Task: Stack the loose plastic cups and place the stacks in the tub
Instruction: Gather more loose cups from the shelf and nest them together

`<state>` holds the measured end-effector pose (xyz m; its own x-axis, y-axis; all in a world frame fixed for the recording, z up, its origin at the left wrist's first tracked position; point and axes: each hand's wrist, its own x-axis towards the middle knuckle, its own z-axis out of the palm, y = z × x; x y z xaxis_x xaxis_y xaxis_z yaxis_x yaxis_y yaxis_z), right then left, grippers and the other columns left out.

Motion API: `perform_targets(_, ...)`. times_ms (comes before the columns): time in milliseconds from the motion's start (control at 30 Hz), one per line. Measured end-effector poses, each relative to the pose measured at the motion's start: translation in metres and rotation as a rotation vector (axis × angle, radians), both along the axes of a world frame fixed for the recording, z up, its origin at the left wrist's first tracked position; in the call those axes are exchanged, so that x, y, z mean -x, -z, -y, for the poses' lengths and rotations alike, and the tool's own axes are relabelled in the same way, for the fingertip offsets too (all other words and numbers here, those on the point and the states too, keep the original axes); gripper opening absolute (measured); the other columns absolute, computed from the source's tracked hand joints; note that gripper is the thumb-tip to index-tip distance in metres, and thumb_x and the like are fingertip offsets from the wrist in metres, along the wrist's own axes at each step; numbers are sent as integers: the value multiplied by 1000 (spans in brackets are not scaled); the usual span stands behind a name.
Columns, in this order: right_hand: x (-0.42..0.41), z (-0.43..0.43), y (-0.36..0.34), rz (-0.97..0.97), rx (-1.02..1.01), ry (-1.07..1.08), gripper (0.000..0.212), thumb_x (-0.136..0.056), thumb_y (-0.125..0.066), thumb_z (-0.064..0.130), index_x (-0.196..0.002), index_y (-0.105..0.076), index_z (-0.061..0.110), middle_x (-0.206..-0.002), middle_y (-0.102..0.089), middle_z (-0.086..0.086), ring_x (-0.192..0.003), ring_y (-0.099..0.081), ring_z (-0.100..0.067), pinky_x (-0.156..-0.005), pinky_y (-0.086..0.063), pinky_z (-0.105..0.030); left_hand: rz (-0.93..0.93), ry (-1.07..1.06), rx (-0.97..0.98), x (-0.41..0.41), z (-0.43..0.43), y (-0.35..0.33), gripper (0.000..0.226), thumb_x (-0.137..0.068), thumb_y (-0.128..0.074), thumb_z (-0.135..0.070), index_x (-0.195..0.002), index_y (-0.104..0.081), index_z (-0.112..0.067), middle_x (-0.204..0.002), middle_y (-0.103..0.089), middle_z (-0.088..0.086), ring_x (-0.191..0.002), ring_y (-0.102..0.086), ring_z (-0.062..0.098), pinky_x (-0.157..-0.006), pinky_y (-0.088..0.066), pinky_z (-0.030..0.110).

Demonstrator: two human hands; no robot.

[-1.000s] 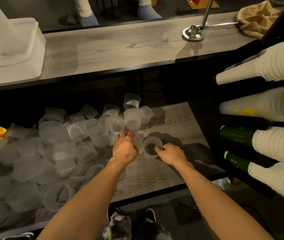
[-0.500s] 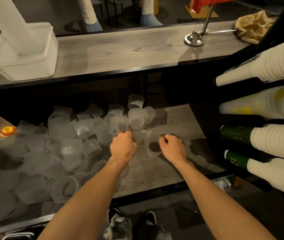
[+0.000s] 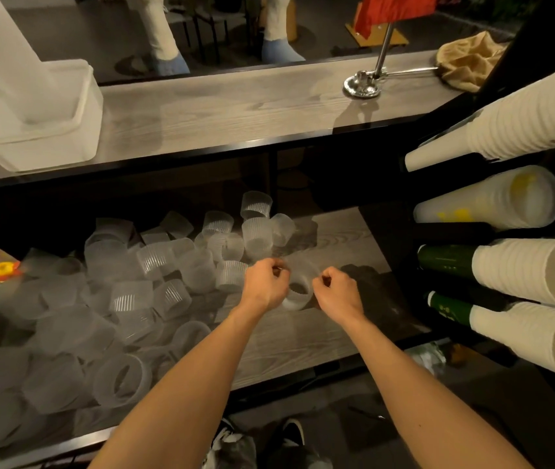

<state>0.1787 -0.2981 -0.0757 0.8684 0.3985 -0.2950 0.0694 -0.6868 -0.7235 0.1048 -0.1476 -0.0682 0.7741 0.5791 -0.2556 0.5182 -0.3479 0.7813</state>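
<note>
Several loose translucent plastic cups (image 3: 154, 262) lie in a heap on the lower wooden shelf (image 3: 303, 336), left of centre. Between my two hands I hold one translucent cup (image 3: 300, 292) just above the shelf, its mouth tilted toward me. My left hand (image 3: 266, 286) pinches its left side and my right hand (image 3: 335, 292) pinches its right side. On the upper counter at the far left stands the translucent tub (image 3: 80, 130), with a tall stack of cups (image 3: 8, 55) leaning in it.
Horizontal stacks of white paper cups (image 3: 519, 272) fill a black rack on the right. A metal stand base (image 3: 362, 86) and a tan cloth (image 3: 465, 62) sit on the upper counter (image 3: 235, 113). Someone's legs stand beyond the counter. My shoes show below the shelf.
Both hands have closed on the cup and lifted it slightly off the shelf, coming closer together. The camera has tilted up, showing more of the tub and stack.
</note>
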Motion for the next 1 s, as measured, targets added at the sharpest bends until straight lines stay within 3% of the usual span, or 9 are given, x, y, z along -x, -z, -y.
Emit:
perform_targets(100,-1,1,5,-41,51,-40,19,-97,-58,33,-88,-66,18,-84,-70,-3,-80,-69,-22,-80,-60,-49,-46,-1,-9,4,3,7,21,-90,-59,-11,-98,-74,-22,-101,-75,-1,-85,-74,19,-86,-62,38)
perform_targets(200,1,-3,10,-33,71,-66,19,-95,-61,35,-87,-65,19,-83,-70,-3,-79,-70,-23,-77,-60,-49,-97,-20,-6,10,-1,14,26,-87,-62,-8,-108,-73,-21,-104,-73,2,-95,-71,20,-86,-62,40)
perform_targets(467,10,-18,21,-2,276,-161,37,-88,-69,51,-104,-60,19,-100,-69,-1,-97,-68,-27,-76,-54,-37,-243,8,-114,29,-17,29,33,-89,-70,-43,-115,-67,-24,-100,-71,3,-93,-68,21,-84,-57,35)
perform_targets(533,9,-24,16,19,243,-148,48,-83,-71,57,-114,-58,23,-103,-68,0,-98,-66,-25,-76,-52,-35,-218,-49,-148,30,-23,20,32,-86,-67,-53,-107,-66,-29,-94,-71,-4,-89,-68,17,-77,-53,30)
perform_targets(633,4,-37,4,40,79,-89,38,-86,-69,54,-109,-60,25,-99,-66,4,-92,-64,-18,-79,-55,-38,-150,-155,-177,21,-35,2,22,-92,-61,-42,-103,-67,-25,-92,-70,-5,-87,-66,19,-75,-49,30)
perform_targets(733,-2,-54,-6,16,-50,-62,25,-96,-64,39,-113,-63,21,-100,-65,5,-96,-64,-17,-83,-54,-37,-64,-179,-154,8,-49,-5,26,-93,-59,-29,-117,-64,-21,-109,-64,1,-96,-64,21,-85,-55,38)
perform_targets(833,-8,-74,-13,-41,-65,-88,33,-103,-55,33,-134,-57,20,-109,-66,1,-102,-63,-18,-84,-47,-31,-33,-168,-70,-3,-57,-7,41,-94,-60,-22,-135,-55,-18,-124,-60,10,-99,-65,24,-92,-58,43)
perform_targets(900,-12,-87,-15,-100,-73,-112,39,-106,-49,33,-144,-50,23,-113,-65,-2,-101,-59,-15,-85,-44,-30,-30,-192,-12,-9,-62,-6,48,-94,-59,-24,-141,-50,-22,-121,-66,15,-93,-69,25,-88,-60,44)
perform_targets(1000,-19,-104,-12,-153,-76,-113,44,-107,-47,35,-150,-44,29,-137,-60,-6,-119,-58,-23,-94,-47,-34,-36,-210,33,-16,-68,-3,53,-95,-56,-32,-147,-44,-28,-126,-66,10,-101,-70,28,-91,-59,47)
